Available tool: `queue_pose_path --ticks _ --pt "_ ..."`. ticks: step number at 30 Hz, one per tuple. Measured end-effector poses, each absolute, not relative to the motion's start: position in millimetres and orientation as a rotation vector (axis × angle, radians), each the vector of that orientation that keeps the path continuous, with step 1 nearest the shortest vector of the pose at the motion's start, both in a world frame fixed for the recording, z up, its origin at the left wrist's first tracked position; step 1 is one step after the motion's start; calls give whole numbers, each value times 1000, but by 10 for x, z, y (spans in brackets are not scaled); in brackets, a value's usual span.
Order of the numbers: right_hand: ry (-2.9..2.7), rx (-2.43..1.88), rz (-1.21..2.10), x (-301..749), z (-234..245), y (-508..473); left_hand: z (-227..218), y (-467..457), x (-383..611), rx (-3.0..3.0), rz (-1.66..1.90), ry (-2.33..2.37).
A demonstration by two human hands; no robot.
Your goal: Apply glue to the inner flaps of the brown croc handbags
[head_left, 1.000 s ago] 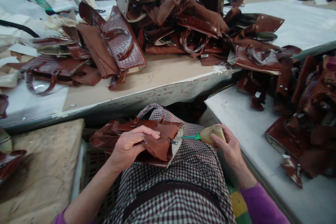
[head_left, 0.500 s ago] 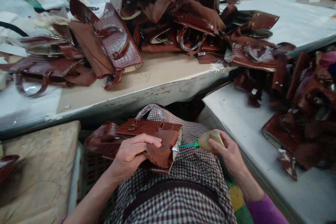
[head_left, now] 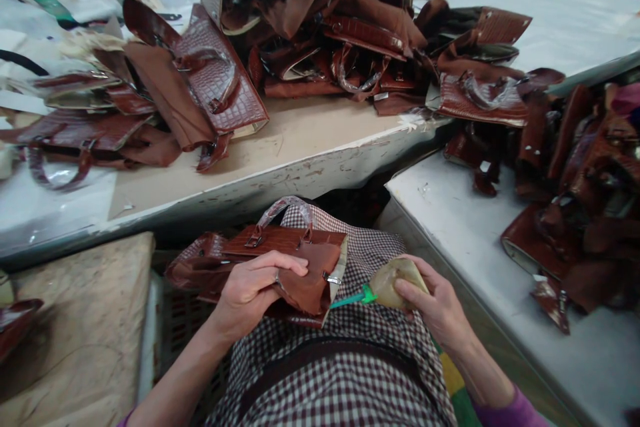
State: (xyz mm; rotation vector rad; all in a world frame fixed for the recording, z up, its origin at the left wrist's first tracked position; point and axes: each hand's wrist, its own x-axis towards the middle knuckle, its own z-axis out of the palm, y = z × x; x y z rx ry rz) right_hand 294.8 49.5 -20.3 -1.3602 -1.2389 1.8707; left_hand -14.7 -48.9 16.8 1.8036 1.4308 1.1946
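A brown crocodile-pattern handbag (head_left: 280,243) lies on my lap over a checked apron (head_left: 345,373). My left hand (head_left: 255,290) presses down on it, fingers closed on the brown fabric lining (head_left: 310,280) folded out of its open end. My right hand (head_left: 433,303) grips a tan squeeze bottle (head_left: 393,280) with a green nozzle (head_left: 350,298). The nozzle tip sits at the bag's lower edge, next to the lining.
A beige worktable (head_left: 300,140) ahead carries piles of similar brown bags (head_left: 320,33). More bags (head_left: 575,200) lie heaped on a white table (head_left: 475,240) at right. A worn padded surface (head_left: 75,327) sits at lower left.
The bottle's nozzle has dropped lower along the bag's open edge. My left hand stays on the lining. The view has shifted slightly.
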Motion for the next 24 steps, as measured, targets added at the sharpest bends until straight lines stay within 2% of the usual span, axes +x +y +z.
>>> queue_pose_path --ticks 5,13,24 --pt "-1363 -1444 1677 2963 -193 602 179 -482 -128 1799 1182 1435" --pt "-1410 -1321 1811 3001 -152 499 222 -461 -115 1807 1207 1454" --pt "-1562 -1412 1370 3078 -513 661 299 -411 -98 1823 1195 1463"
